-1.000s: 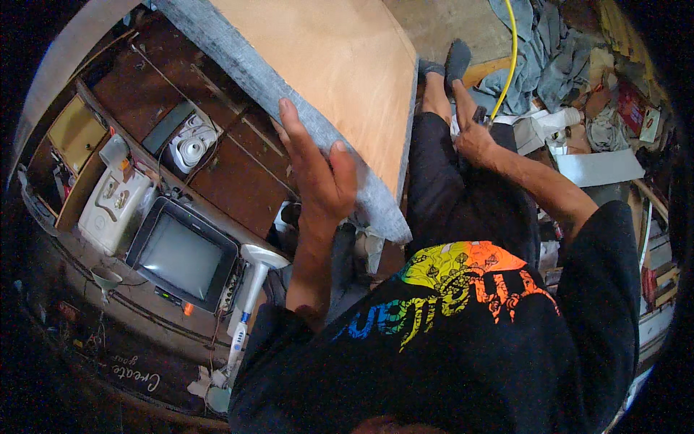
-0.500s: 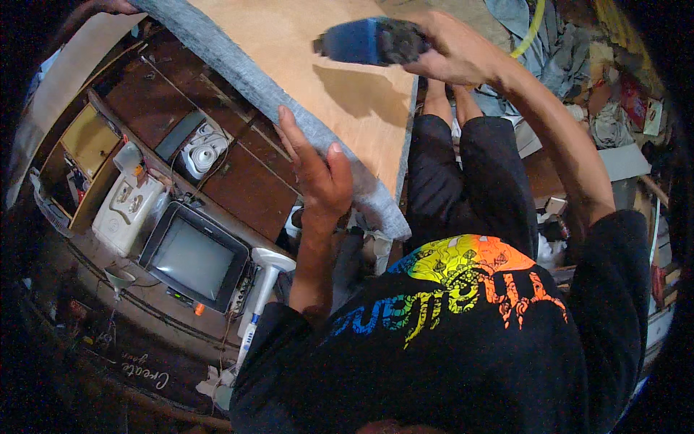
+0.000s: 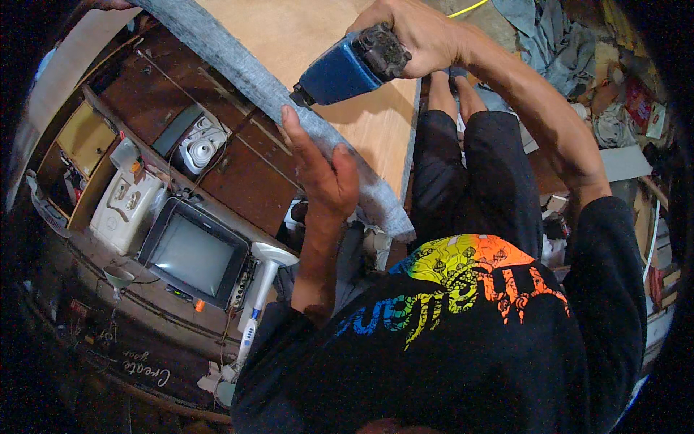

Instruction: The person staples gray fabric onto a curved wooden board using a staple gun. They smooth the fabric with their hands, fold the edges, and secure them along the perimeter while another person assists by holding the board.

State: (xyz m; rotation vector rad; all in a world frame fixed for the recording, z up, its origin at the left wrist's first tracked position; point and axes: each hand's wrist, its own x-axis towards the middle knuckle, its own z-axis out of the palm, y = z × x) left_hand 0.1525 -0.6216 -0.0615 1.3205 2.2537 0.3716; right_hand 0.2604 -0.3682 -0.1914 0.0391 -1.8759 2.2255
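A pale wooden board (image 3: 394,119) lies at the top centre, with grey fabric (image 3: 217,58) along its left edge. In my right hand (image 3: 423,36) is a blue and black staple gun (image 3: 340,72), my fingers closed round it. Its narrow nose is at the fabric, just beyond my left fingertips. My left hand (image 3: 325,173) rests against the fabric-covered edge, fingers stretched out and thumb apart. The nose tip's exact contact with the fabric is too small to tell.
Another person's hand (image 3: 108,4) is at the upper left, by the board's far end. To the left stand a boxy old television (image 3: 191,253), a white appliance (image 3: 126,213) and a white fan-like stand (image 3: 264,282). A yellow hose (image 3: 470,9) and cloth heaps (image 3: 542,43) lie upper right.
The staple gun in my right hand has swung down and left, its nose coming from over the bare board to the fabric edge. My left hand has barely shifted.
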